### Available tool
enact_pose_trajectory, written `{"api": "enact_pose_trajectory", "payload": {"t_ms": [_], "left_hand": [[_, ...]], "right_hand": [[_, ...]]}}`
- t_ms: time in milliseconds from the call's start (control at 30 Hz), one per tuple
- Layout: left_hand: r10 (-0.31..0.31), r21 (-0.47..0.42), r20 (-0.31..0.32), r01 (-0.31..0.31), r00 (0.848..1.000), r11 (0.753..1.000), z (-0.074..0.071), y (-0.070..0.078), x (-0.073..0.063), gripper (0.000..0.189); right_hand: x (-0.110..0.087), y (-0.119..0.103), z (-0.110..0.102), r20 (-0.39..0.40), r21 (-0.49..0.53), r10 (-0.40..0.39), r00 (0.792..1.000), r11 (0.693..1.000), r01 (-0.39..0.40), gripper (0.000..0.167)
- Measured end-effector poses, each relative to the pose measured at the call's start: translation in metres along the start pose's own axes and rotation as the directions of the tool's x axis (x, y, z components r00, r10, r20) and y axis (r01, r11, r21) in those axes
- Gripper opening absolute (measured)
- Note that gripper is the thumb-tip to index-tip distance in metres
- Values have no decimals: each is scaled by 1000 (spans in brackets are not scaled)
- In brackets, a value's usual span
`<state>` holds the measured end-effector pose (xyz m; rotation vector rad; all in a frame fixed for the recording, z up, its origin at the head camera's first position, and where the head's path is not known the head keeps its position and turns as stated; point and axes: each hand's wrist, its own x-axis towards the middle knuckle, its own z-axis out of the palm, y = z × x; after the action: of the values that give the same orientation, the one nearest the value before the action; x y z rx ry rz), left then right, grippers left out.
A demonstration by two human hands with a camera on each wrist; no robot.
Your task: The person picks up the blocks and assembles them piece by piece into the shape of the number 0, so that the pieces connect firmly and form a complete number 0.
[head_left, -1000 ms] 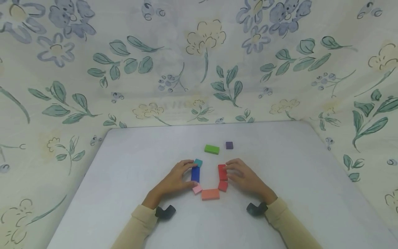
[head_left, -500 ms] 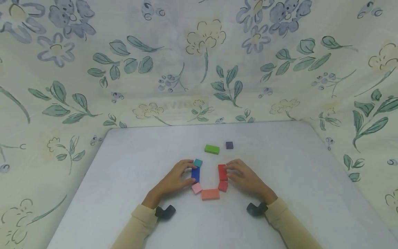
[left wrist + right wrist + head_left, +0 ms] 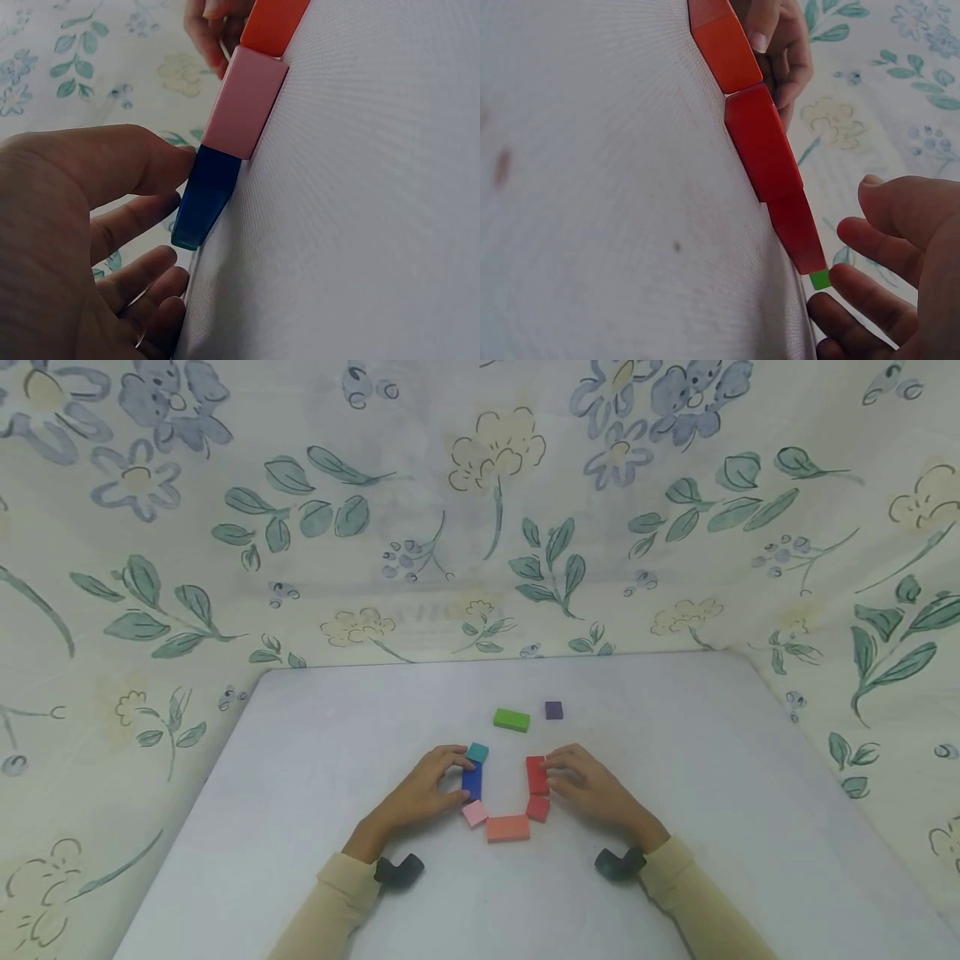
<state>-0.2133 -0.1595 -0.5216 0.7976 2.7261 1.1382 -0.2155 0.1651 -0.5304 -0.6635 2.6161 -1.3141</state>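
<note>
My left hand [image 3: 426,789] has its thumb at the near end of a long blue block [image 3: 472,781] and its index finger at the far end, pinching it lengthwise. A teal block [image 3: 477,752] sits at the blue block's far end, and a tilted pink block [image 3: 475,814] at its near end. My right hand [image 3: 592,783] rests beside a long red block [image 3: 537,774], fingers loosely bent and fingertips right at its edge. In the right wrist view its thumb [image 3: 900,206] stands off the block. A smaller red block [image 3: 537,808] and an orange block [image 3: 508,828] continue the U-shaped row.
Beyond the row lie a green block [image 3: 512,720] and a small purple block [image 3: 553,710] on the white table [image 3: 337,718]. A flowered cloth [image 3: 420,552] hangs behind and around the table. Dark wrist cameras [image 3: 401,872] sit at both cuffs.
My left thumb has moved from the pink block up onto the near end of the blue block. The pink block has shifted slightly and turned. My right hand has stayed almost still.
</note>
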Motion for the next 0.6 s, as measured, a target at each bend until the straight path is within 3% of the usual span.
{"api": "enact_pose_trajectory", "payload": {"t_ms": [367,600], "left_hand": [[19,13,-8,-19,1000,1000,-1,1,0,36],[-43,-11,21,43,999,999,-1,3,-1,37]], "right_hand": [[0,-3,-1,-6,-6,30,1000,1000,-31,26],[1,-2,0,-8,-8,10,1000,1000,-10,24]]}}
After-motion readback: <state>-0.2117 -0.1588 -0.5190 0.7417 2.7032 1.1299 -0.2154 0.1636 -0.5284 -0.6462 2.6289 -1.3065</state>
